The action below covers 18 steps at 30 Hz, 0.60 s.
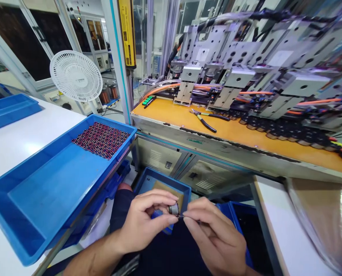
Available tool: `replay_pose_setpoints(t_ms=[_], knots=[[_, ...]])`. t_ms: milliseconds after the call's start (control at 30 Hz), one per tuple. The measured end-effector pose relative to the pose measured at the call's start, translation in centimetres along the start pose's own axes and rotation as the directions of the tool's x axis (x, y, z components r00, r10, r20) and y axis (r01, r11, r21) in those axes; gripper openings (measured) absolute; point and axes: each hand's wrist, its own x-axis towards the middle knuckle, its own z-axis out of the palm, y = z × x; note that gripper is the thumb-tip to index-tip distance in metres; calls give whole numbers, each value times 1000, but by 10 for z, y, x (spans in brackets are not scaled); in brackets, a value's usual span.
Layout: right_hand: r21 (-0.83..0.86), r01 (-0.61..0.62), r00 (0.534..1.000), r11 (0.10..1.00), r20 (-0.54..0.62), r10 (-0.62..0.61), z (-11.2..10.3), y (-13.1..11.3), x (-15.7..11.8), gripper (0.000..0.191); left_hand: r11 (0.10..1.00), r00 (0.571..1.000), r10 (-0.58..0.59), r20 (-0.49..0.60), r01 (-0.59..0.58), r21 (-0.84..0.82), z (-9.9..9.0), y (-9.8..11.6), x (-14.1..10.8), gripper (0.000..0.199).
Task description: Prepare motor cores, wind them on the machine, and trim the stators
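My left hand (150,214) grips a small silver cylindrical metal part (174,209) with a dark rim between thumb and fingers. Close against its right side, my right hand (213,230) is closed in a pinch, thumb and forefinger together. A thin dark sliver shows at those fingertips, too small to name. Both hands are over my lap, just in front of a blue bin (188,188) with a piece of cardboard (162,186) in it.
On the left table a long blue tray (44,199) holds many small red and dark parts (102,140) at its far end. Pliers (203,119) lie on the orange bench (159,113) below the machine (231,76). A white fan (76,76) stands behind the table.
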Motion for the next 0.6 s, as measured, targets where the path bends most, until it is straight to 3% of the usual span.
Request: replay_pose_setpoints(t_ms=[67,133,300,367,433,467,500,533,600], knots=[[33,-81,996,996,-21,82,2,0,-1,16,990,997,-69,14,71,-121,1,-1,0,27],[74,-168,985,983,-25,170,2,3,-5,15,988,997,-72,14,74,-136,2,-1,0,27],[202,-433,898,879,12,439,-19,24,-24,25,989,996,84,-16,-81,125,-2,8,5,25],[112,-436,896,893,-36,442,-37,29,-24,22,957,988,151,14,-149,250,-6,14,8,23],[-129,-264,964,956,-81,255,-54,27,-17,7,917,978,193,74,-207,342,-8,20,10,22],[-274,-95,995,957,-31,90,-61,23,-10,8,898,973,204,111,-231,374,-9,22,11,22],[-391,106,993,914,91,-77,-65,18,-3,15,883,966,210,149,-253,395,-8,24,12,22],[-447,306,944,840,254,-209,-67,12,5,20,872,960,212,183,-270,408,-8,26,13,22],[-412,587,774,697,539,-333,-65,2,20,25,863,951,211,228,-291,414,-6,28,13,24]])
